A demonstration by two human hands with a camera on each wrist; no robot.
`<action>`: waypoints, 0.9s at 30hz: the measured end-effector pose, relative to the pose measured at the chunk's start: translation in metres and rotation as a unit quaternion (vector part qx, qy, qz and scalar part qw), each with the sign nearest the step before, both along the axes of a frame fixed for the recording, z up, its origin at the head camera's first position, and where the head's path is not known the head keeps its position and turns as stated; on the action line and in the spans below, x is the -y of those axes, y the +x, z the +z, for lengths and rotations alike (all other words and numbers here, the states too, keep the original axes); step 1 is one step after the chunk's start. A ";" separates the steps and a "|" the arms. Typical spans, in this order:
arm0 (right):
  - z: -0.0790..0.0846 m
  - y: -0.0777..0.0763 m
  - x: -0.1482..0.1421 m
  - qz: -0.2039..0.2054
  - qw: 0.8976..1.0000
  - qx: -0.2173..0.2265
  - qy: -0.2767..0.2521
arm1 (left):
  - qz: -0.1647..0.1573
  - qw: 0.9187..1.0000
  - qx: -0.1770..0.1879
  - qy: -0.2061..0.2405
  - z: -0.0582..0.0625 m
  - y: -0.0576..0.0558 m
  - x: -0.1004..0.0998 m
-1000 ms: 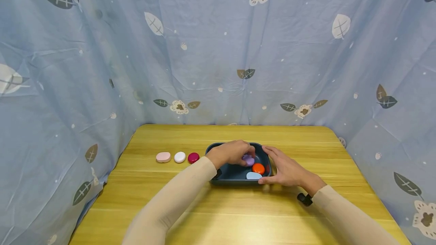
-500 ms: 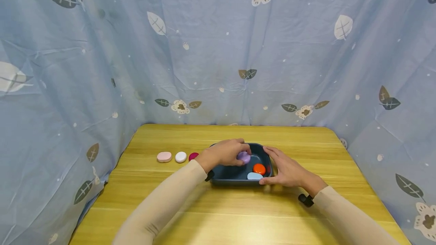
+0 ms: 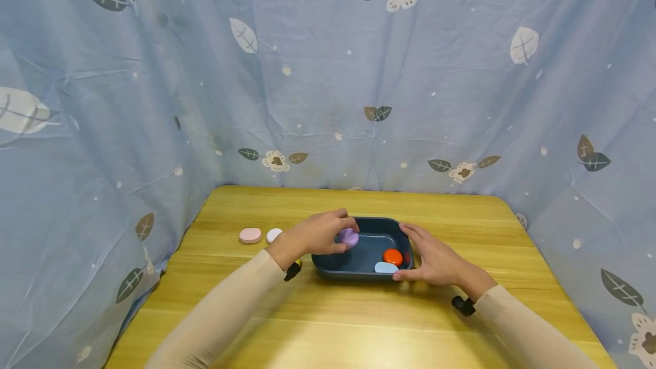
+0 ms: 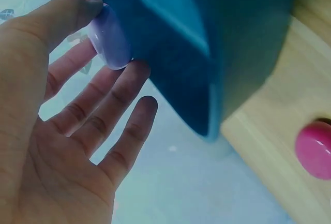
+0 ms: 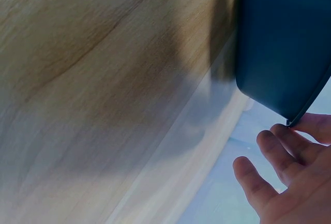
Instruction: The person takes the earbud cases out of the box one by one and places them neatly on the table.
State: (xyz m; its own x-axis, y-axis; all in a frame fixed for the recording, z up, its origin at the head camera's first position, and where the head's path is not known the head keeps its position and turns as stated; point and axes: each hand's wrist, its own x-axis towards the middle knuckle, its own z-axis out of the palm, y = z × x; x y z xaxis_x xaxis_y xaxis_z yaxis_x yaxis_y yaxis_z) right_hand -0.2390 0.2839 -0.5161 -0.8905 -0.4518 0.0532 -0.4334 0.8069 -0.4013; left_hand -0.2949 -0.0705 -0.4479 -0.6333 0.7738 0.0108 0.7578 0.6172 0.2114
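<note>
A dark blue rectangular tray (image 3: pixel 366 255) with rounded corners stands on the wooden table. My left hand (image 3: pixel 315 237) pinches a smooth purple rounded disc (image 3: pixel 349 237) over the tray's left end. The left wrist view shows this purple disc (image 4: pixel 109 38) between thumb and fingertips, with the other fingers spread. At the tray's right end, my right hand (image 3: pixel 435 259) holds it, thumb by the front corner and fingers by the back one. Inside, near that end, lie an orange-red disc (image 3: pixel 393 257) and a light blue oval piece (image 3: pixel 386 267).
Left of the tray, a pale pink oval piece (image 3: pixel 250 236) and a white disc (image 3: pixel 274 235) lie in a row. A magenta disc (image 4: pixel 314 151) shows in the left wrist view. A blue patterned curtain (image 3: pixel 328 73) surrounds the wooden table (image 3: pixel 359 323).
My left hand has carried the purple disc leftward, from beside the orange-red disc to the tray's left end. My right hand stays on the tray's right end.
</note>
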 end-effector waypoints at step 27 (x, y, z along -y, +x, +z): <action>-0.001 0.001 -0.001 0.003 1.000 -0.002 -0.006 | 0.091 0.993 -0.004 0.074 -0.009 0.028 0.105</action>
State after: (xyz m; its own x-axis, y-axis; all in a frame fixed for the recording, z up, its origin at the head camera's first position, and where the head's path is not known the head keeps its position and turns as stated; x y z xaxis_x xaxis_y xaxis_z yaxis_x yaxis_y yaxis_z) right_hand -0.2380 0.2852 -0.5170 -0.8875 -0.4567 0.0613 -0.4397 0.7997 -0.4088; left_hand -0.2674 -0.1754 -0.4573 -0.7619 0.6362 0.1217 0.6388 0.7068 0.3039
